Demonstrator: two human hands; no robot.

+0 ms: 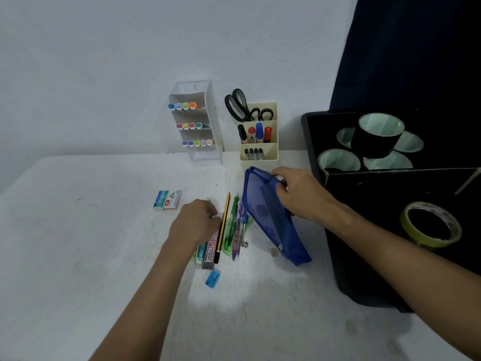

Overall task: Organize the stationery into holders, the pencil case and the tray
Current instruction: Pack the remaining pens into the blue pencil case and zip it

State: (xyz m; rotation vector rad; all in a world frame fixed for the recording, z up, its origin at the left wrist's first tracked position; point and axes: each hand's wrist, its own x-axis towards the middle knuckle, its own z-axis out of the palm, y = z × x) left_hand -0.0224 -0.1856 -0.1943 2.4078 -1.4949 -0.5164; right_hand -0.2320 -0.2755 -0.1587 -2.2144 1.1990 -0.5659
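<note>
Because the loose pens have to go into the blue pencil case (270, 217), we hold it propped on its long edge with our right hand (299, 194), fingers curled over the upper rim and pinching the mesh so the mouth appears to gape toward the pile. Our left hand (195, 225) lies knuckles-up on the near end of that pile, fingers bent down around something in it, seemingly the patterned pink pen (211, 243); the grip itself is hidden, so we cannot tell exactly what is pinched. Just beside it the yellow-and-black pencil (223, 227), a green pen (231, 225) and a purple pen (238, 230) lie roughly side by side, close to the case, a short carry from its mouth. A blue sharpener (213, 278) sits nearer us, and staple boxes (168, 200) lie apart to the left on the tabletop (78, 230). Against the wall, the white marker holder (205, 126) and cream holder (260, 136) with scissors (238, 105) already look filled. The black tray (390, 230) at right holds tape rolls (377, 134).
</note>
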